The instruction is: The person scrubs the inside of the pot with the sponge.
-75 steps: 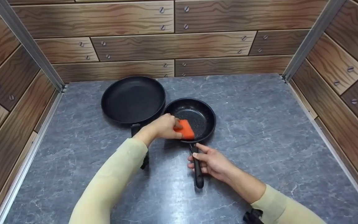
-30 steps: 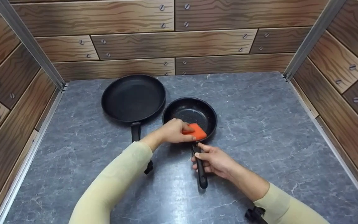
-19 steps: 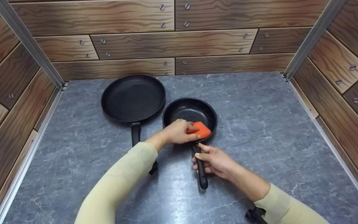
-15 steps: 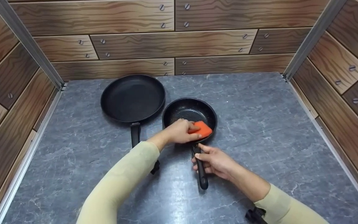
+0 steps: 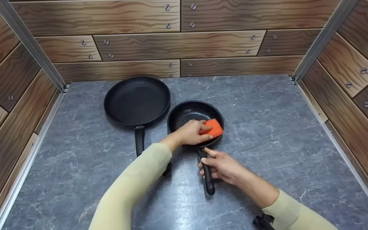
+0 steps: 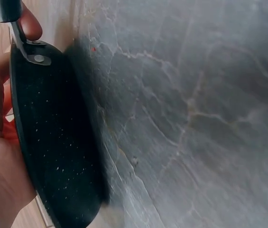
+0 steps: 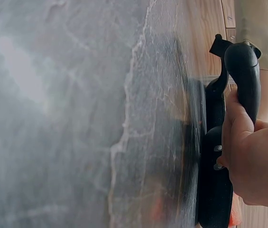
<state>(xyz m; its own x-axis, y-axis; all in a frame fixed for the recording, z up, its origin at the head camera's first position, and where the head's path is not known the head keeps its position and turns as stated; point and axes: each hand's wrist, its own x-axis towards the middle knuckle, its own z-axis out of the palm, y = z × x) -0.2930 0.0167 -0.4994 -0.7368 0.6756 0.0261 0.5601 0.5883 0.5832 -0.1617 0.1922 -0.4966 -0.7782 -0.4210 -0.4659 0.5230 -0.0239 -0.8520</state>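
Observation:
In the head view my left hand [image 5: 193,131] pinches an orange sponge [image 5: 214,128] against the right inner wall of a small black frying pan [image 5: 192,115]. My right hand [image 5: 224,166] holds that pan's black handle [image 5: 208,179], thumb on top and fingers beneath. The left wrist view shows the pan's speckled outer side [image 6: 58,142], with the left hand [image 6: 1,156] reaching over the rim; the sponge is mostly hidden there. In the right wrist view the right hand [image 7: 259,161] wraps the handle [image 7: 245,80], and a strip of the sponge [image 7: 235,211] shows past the pan.
A larger black frying pan [image 5: 136,101] lies to the left, its handle [image 5: 139,140] partly behind the left sleeve. The grey marbled tabletop [image 5: 267,127] is bounded by wood-patterned walls [image 5: 177,44] at the back and sides.
The left hand has slid the sponge rightward along the near inside of the small pan, then up its right wall. The small pan shifted slightly right early on; the right hand keeps its hold.

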